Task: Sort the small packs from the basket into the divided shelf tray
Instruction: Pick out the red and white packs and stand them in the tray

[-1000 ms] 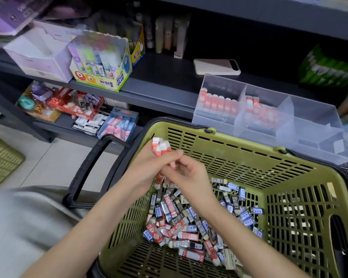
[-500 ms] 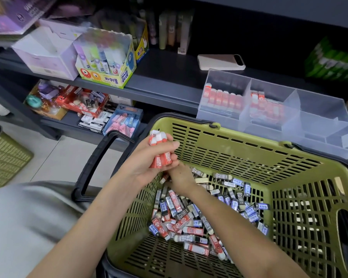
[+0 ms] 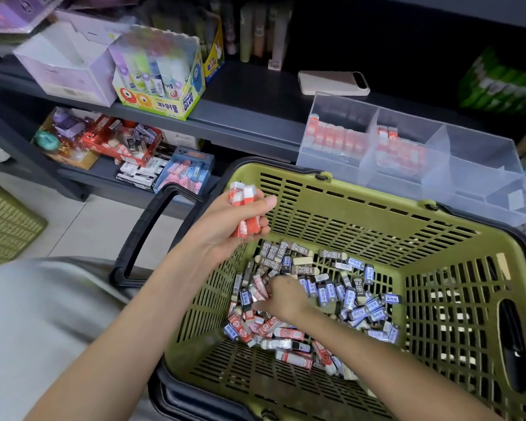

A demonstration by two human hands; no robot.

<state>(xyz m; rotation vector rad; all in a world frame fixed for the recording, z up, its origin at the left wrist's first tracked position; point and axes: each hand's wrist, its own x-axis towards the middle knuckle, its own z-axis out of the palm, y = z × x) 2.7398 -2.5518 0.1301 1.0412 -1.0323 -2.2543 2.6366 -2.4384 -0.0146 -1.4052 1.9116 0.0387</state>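
A green plastic basket (image 3: 377,226) holds a heap of small packs (image 3: 340,296) in red, blue and dark sleeves. My left hand (image 3: 234,226) is raised over the basket's left rim and grips a bundle of red packs (image 3: 245,211) upright. My right hand (image 3: 283,296) is down in the heap, fingers curled around a red pack (image 3: 260,288). The clear divided tray (image 3: 456,165) stands on the shelf behind the basket. Its left two compartments hold rows of red packs (image 3: 334,138); the right compartments look bare.
A phone (image 3: 331,83) lies on the shelf behind the tray. A glue-stick display box (image 3: 161,83) and a white carton (image 3: 64,71) sit to the left. Boxes of erasers fill the lower shelf (image 3: 134,153). The basket's black handle (image 3: 146,235) hangs at the left. Another green basket (image 3: 3,220) stands on the floor.
My right hand has dropped from beside my left hand down into the heap and closed on a red pack. My left hand keeps its bundle raised.
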